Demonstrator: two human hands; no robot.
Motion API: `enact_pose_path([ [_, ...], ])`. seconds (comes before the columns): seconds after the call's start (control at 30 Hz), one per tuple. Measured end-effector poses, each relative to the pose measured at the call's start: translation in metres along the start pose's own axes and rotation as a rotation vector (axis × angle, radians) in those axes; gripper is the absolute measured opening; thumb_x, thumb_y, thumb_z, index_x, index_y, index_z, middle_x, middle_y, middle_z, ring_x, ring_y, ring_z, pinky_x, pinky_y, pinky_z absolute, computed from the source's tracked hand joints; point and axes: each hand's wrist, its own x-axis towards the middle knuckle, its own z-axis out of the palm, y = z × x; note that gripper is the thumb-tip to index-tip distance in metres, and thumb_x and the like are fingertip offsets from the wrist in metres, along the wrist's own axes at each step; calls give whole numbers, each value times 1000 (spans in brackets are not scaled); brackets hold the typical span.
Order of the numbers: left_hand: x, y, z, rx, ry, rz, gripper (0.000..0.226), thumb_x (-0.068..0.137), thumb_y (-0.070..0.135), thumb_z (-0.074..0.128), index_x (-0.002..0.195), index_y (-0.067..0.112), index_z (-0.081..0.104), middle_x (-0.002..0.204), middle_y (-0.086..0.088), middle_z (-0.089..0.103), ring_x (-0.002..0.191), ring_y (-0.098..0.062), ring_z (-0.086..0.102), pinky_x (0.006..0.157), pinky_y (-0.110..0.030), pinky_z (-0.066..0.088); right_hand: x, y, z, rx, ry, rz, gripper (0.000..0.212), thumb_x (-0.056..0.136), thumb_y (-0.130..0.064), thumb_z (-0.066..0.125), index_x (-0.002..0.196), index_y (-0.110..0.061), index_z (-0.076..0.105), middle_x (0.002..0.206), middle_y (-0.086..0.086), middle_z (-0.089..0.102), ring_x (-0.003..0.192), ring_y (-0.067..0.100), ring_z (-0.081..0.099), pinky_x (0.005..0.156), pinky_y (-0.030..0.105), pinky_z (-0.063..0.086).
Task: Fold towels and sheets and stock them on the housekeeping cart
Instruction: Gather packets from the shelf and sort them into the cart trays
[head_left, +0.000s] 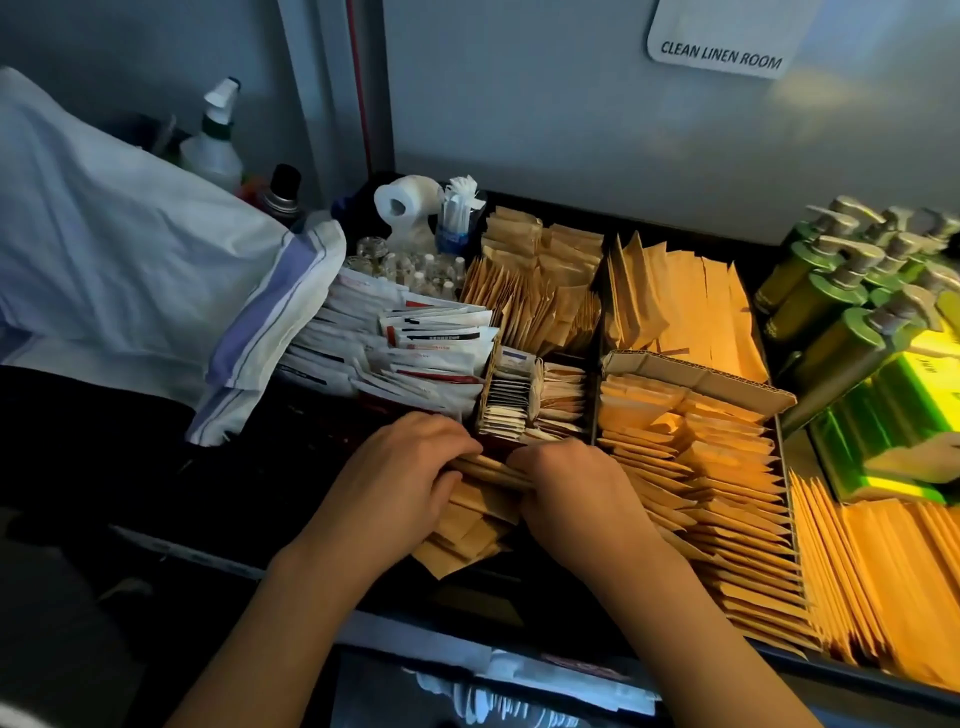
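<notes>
Both my hands are in the top tray of the housekeeping cart (561, 631). My left hand (400, 473) and my right hand (576, 483) sit side by side, fingers curled over a row of brown paper packets (485, 519) at the tray's near left corner. The packets under my fingers lean together. A white cloth with blue stripes (270, 322) hangs over the cart's left side, beside a white laundry bag (114, 244). White linen (498, 696) shows on the shelf below the tray.
The tray is packed with brown packets (717, 467), white sachets (395, 343), a cardboard divider box (696, 374) and small clear bottles (426, 270). Green pump bottles (852, 291) stand at the right. A toilet roll (405, 200) and spray bottle (215, 135) are behind. A wall sign (722, 52) reads CLEAN LINEN ROOM.
</notes>
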Motion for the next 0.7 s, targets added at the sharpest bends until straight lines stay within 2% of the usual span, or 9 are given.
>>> enact_pose_path([
  [0.13,8,10,-10,11,83,45,36,87,10,77,116,32,73,110,17,68,104,-3,59,88,-35,57,-15,1,-21,5,87,-49,22,87,-25,63,108,-31,68,98,-7,68,91,21,64,73,35,53],
  [0.3,22,41,-21,-22,144,186,29,90,13,71,114,31,72,109,17,68,104,-4,62,86,-37,57,-44,17,-49,44,192,-30,20,88,-22,63,105,-30,68,94,-9,66,86,18,61,70,36,55],
  [0.37,28,59,-22,-46,131,234,27,90,24,72,116,33,71,111,20,67,105,0,61,88,-34,57,-60,31,-59,71,229,0,23,87,-23,63,108,-31,69,95,-12,65,87,15,59,73,36,54],
  [0.43,36,78,-18,-60,96,274,36,85,33,77,121,33,70,115,22,66,110,2,60,94,-31,54,-78,47,-68,85,259,34,21,88,-24,64,107,-33,69,94,-14,64,87,11,57,73,33,53],
  [0.53,51,108,0,-68,42,347,46,81,22,83,124,30,69,120,19,66,116,-2,59,97,-34,54,-110,75,-78,178,317,113,23,88,-27,69,110,-33,71,97,-15,68,89,8,60,76,30,53],
  [0.6,61,131,17,-66,18,401,45,82,13,82,123,28,71,120,15,67,116,-7,61,96,-37,55,-133,94,-81,243,344,175,28,88,-27,71,115,-33,71,102,-14,70,94,9,62,80,31,54],
  [0.7,76,164,42,-60,-14,502,37,87,13,77,121,25,71,117,12,68,114,-10,63,95,-40,55,-164,123,-80,290,351,258,26,90,-27,70,115,-33,71,102,-14,69,94,7,61,82,31,54],
])
